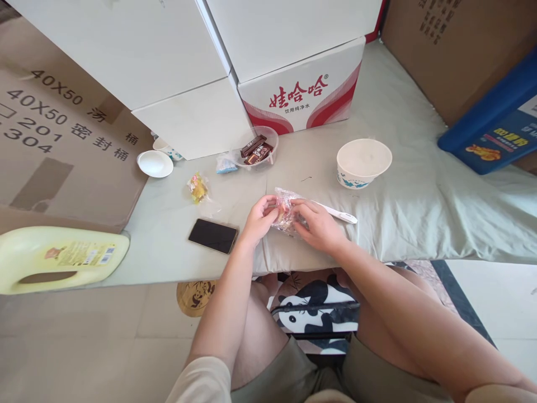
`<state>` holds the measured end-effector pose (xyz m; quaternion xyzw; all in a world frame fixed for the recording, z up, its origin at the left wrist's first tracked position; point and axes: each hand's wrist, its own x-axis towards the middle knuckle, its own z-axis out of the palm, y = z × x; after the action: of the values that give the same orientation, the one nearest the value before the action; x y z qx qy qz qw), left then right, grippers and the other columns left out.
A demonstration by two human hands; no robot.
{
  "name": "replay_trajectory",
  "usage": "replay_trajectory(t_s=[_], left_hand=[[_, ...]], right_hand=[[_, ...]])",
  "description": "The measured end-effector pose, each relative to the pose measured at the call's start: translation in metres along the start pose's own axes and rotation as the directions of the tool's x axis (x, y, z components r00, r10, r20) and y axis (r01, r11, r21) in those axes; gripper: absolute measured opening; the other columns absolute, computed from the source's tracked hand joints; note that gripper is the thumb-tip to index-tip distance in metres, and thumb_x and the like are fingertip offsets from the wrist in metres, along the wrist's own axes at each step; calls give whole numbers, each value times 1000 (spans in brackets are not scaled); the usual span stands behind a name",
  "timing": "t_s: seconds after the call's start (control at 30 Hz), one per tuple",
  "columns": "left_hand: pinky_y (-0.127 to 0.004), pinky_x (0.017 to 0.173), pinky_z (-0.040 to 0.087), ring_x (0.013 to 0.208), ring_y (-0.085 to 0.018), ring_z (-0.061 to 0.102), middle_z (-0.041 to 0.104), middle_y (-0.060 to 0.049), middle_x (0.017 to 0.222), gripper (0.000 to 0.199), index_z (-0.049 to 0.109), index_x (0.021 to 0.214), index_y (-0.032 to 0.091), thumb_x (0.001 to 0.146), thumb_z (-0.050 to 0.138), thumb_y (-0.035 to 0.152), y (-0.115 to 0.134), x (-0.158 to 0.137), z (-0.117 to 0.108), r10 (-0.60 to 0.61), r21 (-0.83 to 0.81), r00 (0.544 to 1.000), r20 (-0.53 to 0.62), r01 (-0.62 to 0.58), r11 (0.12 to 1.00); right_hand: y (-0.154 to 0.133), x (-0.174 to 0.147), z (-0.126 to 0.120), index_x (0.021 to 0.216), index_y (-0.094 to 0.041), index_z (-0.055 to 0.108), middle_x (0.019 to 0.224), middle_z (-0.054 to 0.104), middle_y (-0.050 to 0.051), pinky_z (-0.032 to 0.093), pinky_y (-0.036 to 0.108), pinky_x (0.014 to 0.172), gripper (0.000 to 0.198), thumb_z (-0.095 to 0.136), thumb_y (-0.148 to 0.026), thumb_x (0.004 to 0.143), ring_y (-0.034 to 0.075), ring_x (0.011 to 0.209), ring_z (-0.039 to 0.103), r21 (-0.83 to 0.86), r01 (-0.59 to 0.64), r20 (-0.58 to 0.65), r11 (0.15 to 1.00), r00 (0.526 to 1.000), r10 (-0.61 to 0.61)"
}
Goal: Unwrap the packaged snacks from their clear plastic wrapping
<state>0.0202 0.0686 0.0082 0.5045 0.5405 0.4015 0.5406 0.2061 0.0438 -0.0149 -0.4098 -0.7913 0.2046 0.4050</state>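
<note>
Bright even daylight, soft shadows, sharp centre, wide-angle stretching at edges.

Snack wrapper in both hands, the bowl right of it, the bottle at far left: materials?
Snack wrapper, held by left hand and right hand: thin clear plastic film, crinkled and glossy. Bowl: looks like matte paper, thin rim, printed pattern; could be plastic. Bottle: opaque pale yellow moulded plastic, smooth, integral handle.

White carton (302, 95) reads "娃哈哈"; brown cardboard (62, 123) reads "40X50".
</note>
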Motion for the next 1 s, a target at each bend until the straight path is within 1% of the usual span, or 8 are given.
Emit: replay_trajectory(t_s=[0.13,0.23,0.4,0.57,0.67,0.77,0.87,1.0], left_hand=[[-26,68,52,82,-16,68,72,-7,102,31,62,101,18,74,73,30,-1,0,0,-13,-2,1000,14,13,1000],[-29,74,54,88,-18,69,72,-7,101,28,63,102,19,76,69,27,-2,2,-2,-11,41,999,-37,12,999],[-37,99,51,111,-21,65,69,-8,112,24,61,102,20,78,64,22,-5,4,-8,113,137,981,-157,-91,986],[-42,111,43,138,-28,46,47,-13,145,34,64,107,21,75,71,30,-9,2,-10,112,288,994,-18,-102,952],[-45,117,36,146,-32,35,28,-13,158,48,64,117,23,73,77,37,-9,-1,-11,96,408,991,92,-125,904],[-46,120,33,151,-34,26,19,-12,162,62,61,126,25,70,81,42,-9,-3,-12,95,485,981,170,-167,858],[-44,120,34,152,-34,24,17,-12,163,62,60,129,24,72,79,41,-10,-2,-13,97,479,980,174,-170,861],[-43,114,41,149,-32,31,27,-11,160,39,69,113,23,77,74,37,-13,2,-13,139,379,988,70,-155,912]], right_hand=[[-3,1,-2,106,-20,61,90,69,8,48,38,83,24,53,-16,84,25,91,64,-31,-56,-10,998,998,56],[-7,-1,-4,110,-20,61,79,66,4,45,30,69,30,52,-14,82,19,73,61,24,-84,26,996,996,84],[-15,-4,-7,106,-20,61,61,54,-5,37,23,56,32,50,-12,77,12,53,49,159,-101,116,982,990,83],[-19,-4,-8,103,-20,59,60,57,-6,38,23,58,26,50,-16,80,11,52,50,255,-95,151,962,987,58],[-18,-4,-10,99,-20,61,57,56,-5,37,23,56,20,49,-20,83,11,48,47,212,-176,114,961,981,155],[-16,-3,-10,96,-20,61,52,51,-6,36,24,54,17,49,-23,84,11,47,46,169,-258,72,951,966,249],[-14,-3,-10,94,-20,61,54,53,-5,36,24,54,16,49,-25,85,12,47,47,163,-287,62,944,958,280],[-15,-2,-10,91,-21,60,54,52,-5,35,23,53,14,49,-25,84,11,46,46,186,-282,62,941,959,276]])
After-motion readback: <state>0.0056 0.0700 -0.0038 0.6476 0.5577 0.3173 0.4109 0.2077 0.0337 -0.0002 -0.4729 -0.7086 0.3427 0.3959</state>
